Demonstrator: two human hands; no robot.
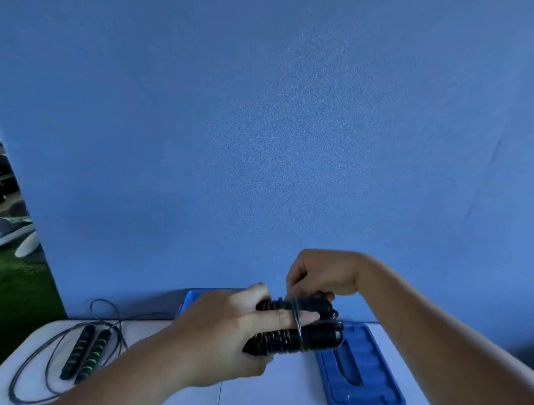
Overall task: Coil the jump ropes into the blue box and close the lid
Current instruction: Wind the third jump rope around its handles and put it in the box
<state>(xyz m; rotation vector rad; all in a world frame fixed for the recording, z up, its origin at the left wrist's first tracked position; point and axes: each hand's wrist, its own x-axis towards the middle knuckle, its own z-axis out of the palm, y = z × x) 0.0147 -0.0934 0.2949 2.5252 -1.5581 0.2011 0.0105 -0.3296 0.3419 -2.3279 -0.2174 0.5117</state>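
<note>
A blue wall [263, 124] fills most of the view behind a white worktop [280, 398]. On the worktop's right side lies the blue lid [371, 381], flat and off the box. Only a corner of the blue box [192, 296] shows at the back edge, behind the left hand. At the left, a loose jump rope [86, 352] rests on the worktop, its two black handles with green stripes side by side and its thin line sprawled in wide loops around them.

Both hands are raised over the worktop, between the box and the lid. The left hand [221, 339] grips the held jump rope [314, 336], fingers curled round its two black handles, forefinger lying straight across them. The cord [296, 321] is wound in turns round the handles and passes over that forefinger. The right hand [320, 273], just above, pinches the cord with bent fingers.
</note>
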